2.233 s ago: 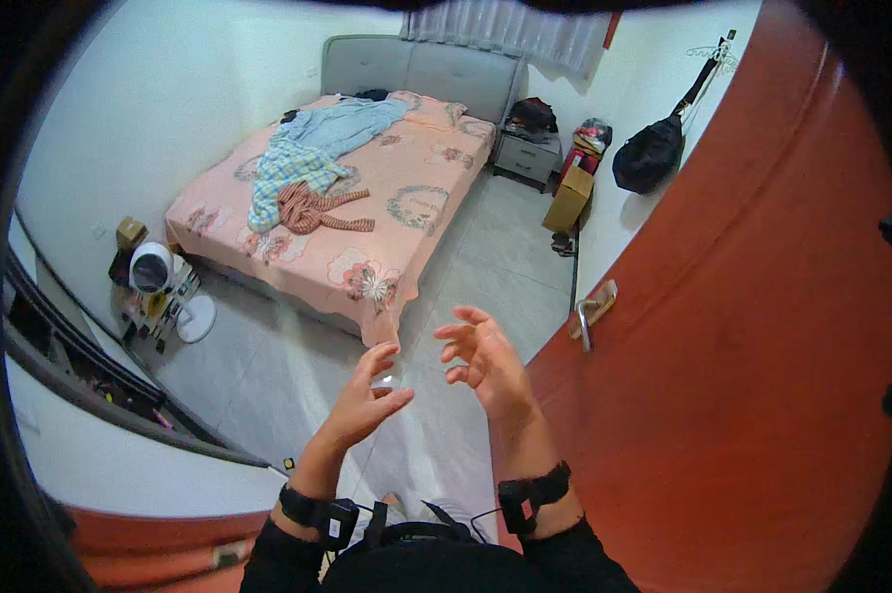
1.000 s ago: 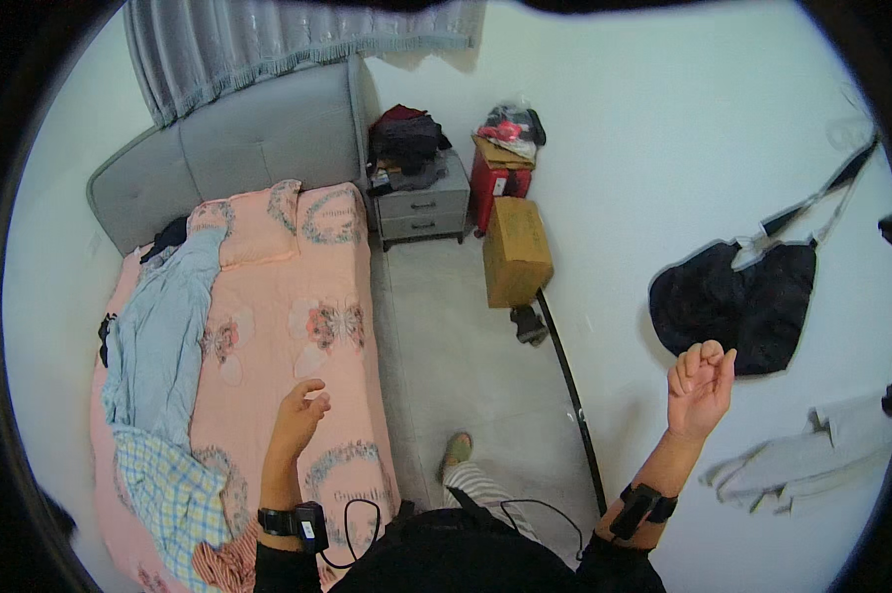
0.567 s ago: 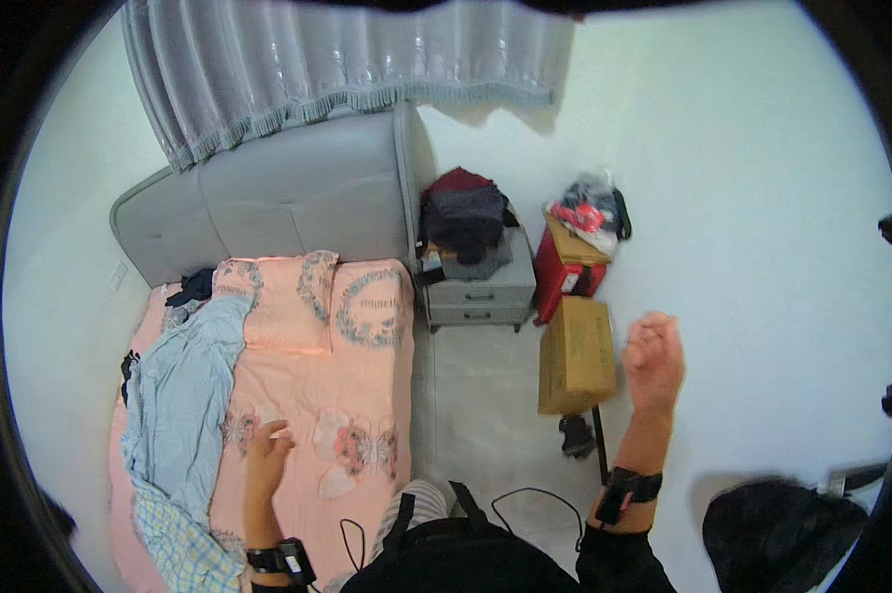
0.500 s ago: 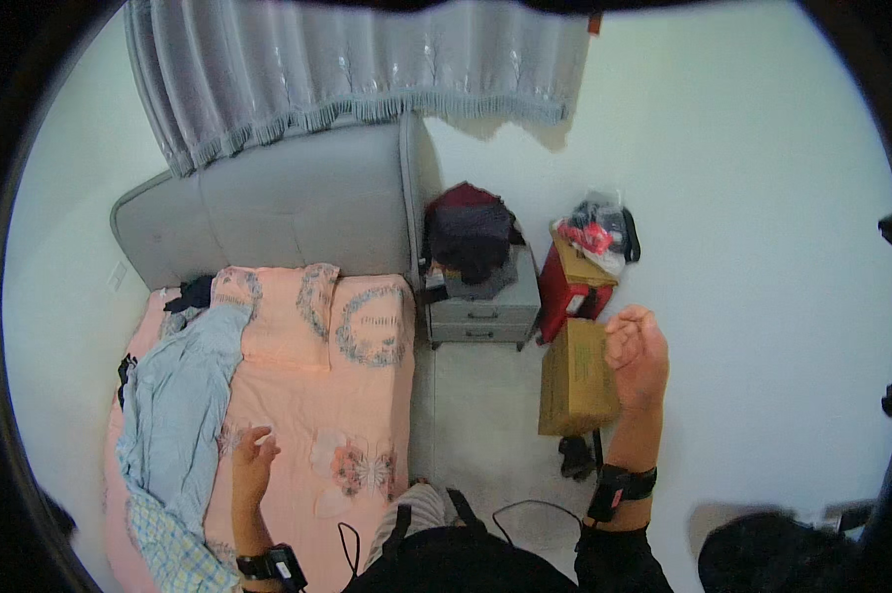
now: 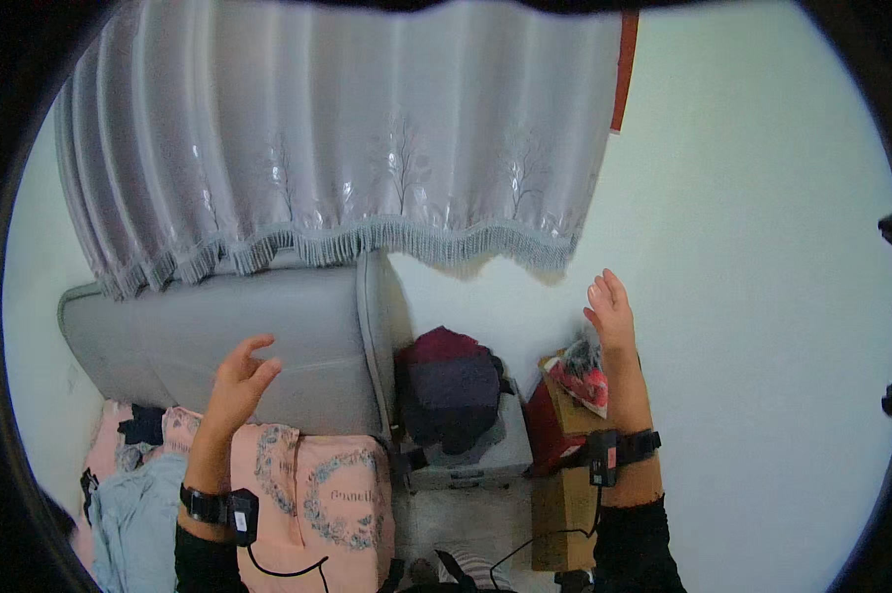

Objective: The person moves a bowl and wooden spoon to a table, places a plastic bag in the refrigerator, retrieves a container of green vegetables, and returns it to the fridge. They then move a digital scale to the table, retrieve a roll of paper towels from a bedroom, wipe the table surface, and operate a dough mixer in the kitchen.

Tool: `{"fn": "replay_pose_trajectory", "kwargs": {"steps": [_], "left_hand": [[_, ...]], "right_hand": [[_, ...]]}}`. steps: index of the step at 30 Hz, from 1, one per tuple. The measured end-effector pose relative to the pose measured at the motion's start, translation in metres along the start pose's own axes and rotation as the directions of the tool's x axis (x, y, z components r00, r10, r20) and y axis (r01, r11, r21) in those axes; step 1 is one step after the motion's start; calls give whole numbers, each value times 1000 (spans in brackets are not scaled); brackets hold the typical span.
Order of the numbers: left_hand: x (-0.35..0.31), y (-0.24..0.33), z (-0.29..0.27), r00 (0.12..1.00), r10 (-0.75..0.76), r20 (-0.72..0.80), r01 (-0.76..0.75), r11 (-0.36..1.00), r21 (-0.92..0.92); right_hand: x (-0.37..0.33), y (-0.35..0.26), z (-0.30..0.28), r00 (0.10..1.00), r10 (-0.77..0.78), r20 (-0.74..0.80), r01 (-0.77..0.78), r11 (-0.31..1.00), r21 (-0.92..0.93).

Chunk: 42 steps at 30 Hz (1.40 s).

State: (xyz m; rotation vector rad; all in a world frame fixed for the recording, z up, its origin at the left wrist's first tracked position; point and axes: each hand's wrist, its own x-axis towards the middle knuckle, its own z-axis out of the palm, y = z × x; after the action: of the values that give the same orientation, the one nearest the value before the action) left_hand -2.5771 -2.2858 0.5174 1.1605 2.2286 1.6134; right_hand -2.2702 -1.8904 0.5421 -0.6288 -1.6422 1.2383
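A pale wall [image 5: 752, 247] is filling the right side of the room, and a silvery-grey curtain [image 5: 347, 119] with a fringed hem is hanging across the top, its lower edge overlapping a padded grey headboard [image 5: 312, 341]. Below that, a bed [image 5: 362, 573] is wearing a pink patterned cover, and grey floor [image 5: 456, 524] is showing between the bed and a cardboard box [image 5: 562, 509].

Two bare hands are reaching up into view. The left hand [image 5: 240, 385] is appearing in front of the headboard, its nearest thing in view; its thumb and fingers are curving apart around nothing. The right hand [image 5: 612, 314] is rising near the curtain's lower right corner, fingers loosely extended and holding nothing, while one plastic-wrapped bundle [image 5: 579, 371] is sitting below it, partly behind the forearm.

Counting on: one grey nightstand [image 5: 515, 450] is standing beside the bed, bearing one heap of dark clothes [image 5: 451, 395]. One red case [image 5: 543, 425] is standing behind the cardboard box. One light-blue cloth [image 5: 134, 524] and one dark cloth [image 5: 141, 425] are lying on the bed. Two black wrist straps [image 5: 204, 505] are circling the forearms, one each, and two thin cables [image 5: 283, 573] are trailing from them.
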Motion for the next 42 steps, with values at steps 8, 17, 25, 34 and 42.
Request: {"fn": "replay_pose_trajectory", "kwargs": {"steps": [8,17,25,34,42], "left_hand": [[194,48,66,984,176,-1,-175,984,40],[321,99,85,948,283,-145,-263,954,146],[349,93,1,345,913,-218,-104,268,958],[360,9,-225,548,597,-586,606,201,770],[334,-89,-344,475,460,-750,814,94,573]], "right_hand": [[236,85,52,868,-175,-465,25,950,-310],[217,3,323,552,-511,659,475,842,255],[246,2,339,294,-446,845,560,797,226],[312,8,347,389,-770,506,911,403,-86],[365,-30,366,195,-890,413,959,84,-272]]}}
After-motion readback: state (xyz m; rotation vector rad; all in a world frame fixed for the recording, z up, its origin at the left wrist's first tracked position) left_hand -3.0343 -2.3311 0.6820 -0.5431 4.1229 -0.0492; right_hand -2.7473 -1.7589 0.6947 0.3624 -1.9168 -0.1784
